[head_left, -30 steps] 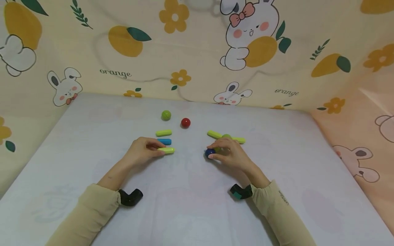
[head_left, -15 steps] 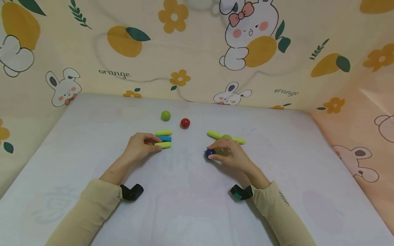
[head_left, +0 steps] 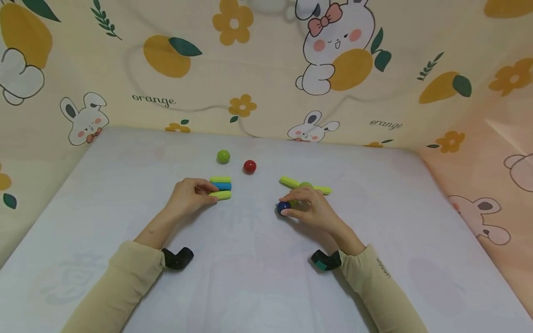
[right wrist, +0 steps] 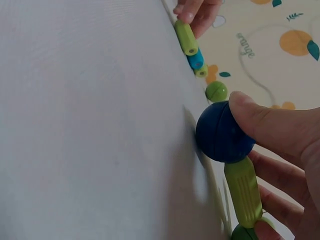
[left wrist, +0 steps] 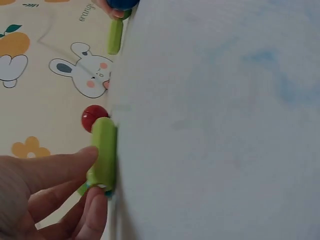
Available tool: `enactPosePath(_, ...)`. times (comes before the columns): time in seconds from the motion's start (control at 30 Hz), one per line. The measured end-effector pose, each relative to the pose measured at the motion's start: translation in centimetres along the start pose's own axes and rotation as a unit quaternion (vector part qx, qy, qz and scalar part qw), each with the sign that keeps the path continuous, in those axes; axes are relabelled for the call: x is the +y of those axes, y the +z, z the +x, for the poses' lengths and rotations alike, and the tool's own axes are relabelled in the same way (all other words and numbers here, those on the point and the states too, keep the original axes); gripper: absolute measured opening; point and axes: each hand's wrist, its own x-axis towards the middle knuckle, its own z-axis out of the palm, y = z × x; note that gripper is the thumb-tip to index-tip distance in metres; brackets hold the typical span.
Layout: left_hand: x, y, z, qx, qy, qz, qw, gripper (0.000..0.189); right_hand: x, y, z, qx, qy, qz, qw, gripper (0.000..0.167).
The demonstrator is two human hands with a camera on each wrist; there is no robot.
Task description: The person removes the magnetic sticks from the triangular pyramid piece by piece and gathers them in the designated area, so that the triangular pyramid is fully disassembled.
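Note:
In the head view my left hand (head_left: 189,198) pinches the left end of a lime-green toy rod (head_left: 222,195), the nearest of three lying side by side. A blue rod (head_left: 222,186) lies in the middle and another lime-green rod (head_left: 220,179) behind it. My right hand (head_left: 312,208) grips a dark blue ball (head_left: 283,208) between thumb and finger. In the right wrist view that blue ball (right wrist: 225,132) sits against the end of a green rod (right wrist: 242,192), whose other end meets a green ball (right wrist: 244,233), partly hidden by fingers.
A green ball (head_left: 223,156) and a red ball (head_left: 250,167) rest farther back on the white tabletop (head_left: 250,277). Beyond the right hand, two more lime-green rods (head_left: 289,181) extend from a green ball (head_left: 306,185). Rabbit-printed cloth (head_left: 258,69) rises behind the table.
My left hand has slid the nearest lime-green rod away from me, up beside the blue rod, which has also shifted toward the rear rod. The right hand stays in place.

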Motion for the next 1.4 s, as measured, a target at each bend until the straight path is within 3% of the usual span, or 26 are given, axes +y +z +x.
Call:
enactPosePath(0.33,1.7,-0.2,0.0,0.011,0.027,0.009,0.9995,0.027,-0.3,0.1,-0.6,-0.027,0.007,0.052,0.9983,0.031)
enactPosePath(0.6,3.3,2.0,0.7,0.0,0.063,-0.009,0.998,0.023,-0.8,0.1,-0.8,-0.052,0.014,0.042,0.9977,0.036)
enactPosePath(0.73,4.3,3.3,1.0,-0.012,0.068,-0.01,0.9976,0.021,-1.0,-0.1,-0.8,-0.026,0.01,0.035,0.999,0.038)
enactPosePath(0.97,5.7,5.0,1.3,-0.037,0.05,-0.015,0.9979,0.021,-0.7,-0.9,-0.7,0.058,-0.005,-0.008,0.9983,0.032)
enactPosePath(1.07,6.0,5.5,1.5,-0.043,0.043,-0.012,0.9981,0.02,-0.4,-1.1,-0.8,0.076,0.016,-0.014,0.9969,0.03)
enactPosePath(1.23,6.4,6.2,1.7,-0.052,0.05,-0.014,0.9973,0.021,0.0,-1.5,-0.8,0.081,0.063,-0.019,0.9946,0.03)
enactPosePath(1.4,6.6,7.0,1.6,-0.069,0.077,-0.017,0.9945,0.023,0.1,-1.9,-0.8,0.061,0.073,-0.022,0.9952,0.028)
